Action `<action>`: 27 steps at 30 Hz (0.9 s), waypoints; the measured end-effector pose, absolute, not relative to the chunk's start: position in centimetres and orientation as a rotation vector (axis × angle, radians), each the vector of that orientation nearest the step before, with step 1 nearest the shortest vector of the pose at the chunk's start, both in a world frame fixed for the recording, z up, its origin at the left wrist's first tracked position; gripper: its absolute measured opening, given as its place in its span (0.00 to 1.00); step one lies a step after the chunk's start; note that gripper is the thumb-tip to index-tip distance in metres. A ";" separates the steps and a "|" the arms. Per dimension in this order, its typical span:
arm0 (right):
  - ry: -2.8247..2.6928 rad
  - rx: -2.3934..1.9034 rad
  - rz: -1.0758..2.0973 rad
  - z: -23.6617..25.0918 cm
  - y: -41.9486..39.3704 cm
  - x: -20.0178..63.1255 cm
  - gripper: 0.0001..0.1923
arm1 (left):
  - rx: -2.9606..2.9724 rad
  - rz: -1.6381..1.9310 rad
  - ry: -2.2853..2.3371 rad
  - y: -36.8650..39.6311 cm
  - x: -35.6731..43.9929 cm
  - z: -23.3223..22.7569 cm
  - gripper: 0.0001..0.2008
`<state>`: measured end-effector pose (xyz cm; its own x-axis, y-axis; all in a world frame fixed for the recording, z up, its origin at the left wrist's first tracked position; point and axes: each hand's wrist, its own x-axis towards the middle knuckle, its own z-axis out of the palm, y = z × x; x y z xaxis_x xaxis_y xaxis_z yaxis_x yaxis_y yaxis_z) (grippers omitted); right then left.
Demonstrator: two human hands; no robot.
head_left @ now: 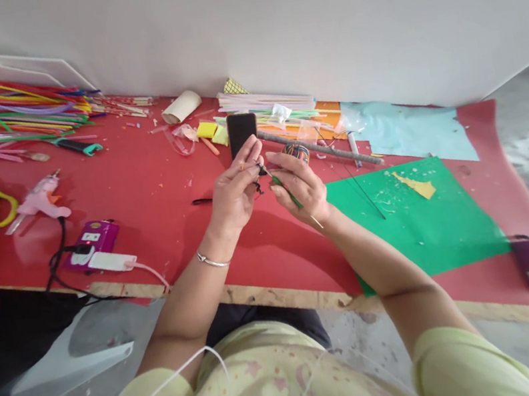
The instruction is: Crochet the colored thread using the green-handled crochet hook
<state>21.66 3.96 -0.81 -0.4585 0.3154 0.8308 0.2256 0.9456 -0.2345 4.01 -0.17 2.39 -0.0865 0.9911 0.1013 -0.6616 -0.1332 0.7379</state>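
We pinch thin green wire stem w/ both grips: left hand & right hand clenched on it, black phone just beyond.

Thin green wire stem, pretty skinny, held up off the red surface between both hands. It's tilted, running from the upper left down to the lower right, with a bare pale tip poking out below. Small dark bit at its top end, too tiny to make out.
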 end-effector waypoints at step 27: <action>-2.106 -0.513 -0.100 -0.1 3.2 21.8 0.22 | 0.731 1.585 0.632 -0.3 4.5 2.1 0.06</action>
<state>21.79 3.21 -0.09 -0.4764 0.3207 0.8187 0.3969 0.9093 -0.1252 4.53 -0.27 2.06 -0.0834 0.9911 0.1041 -0.6473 -0.1333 0.7505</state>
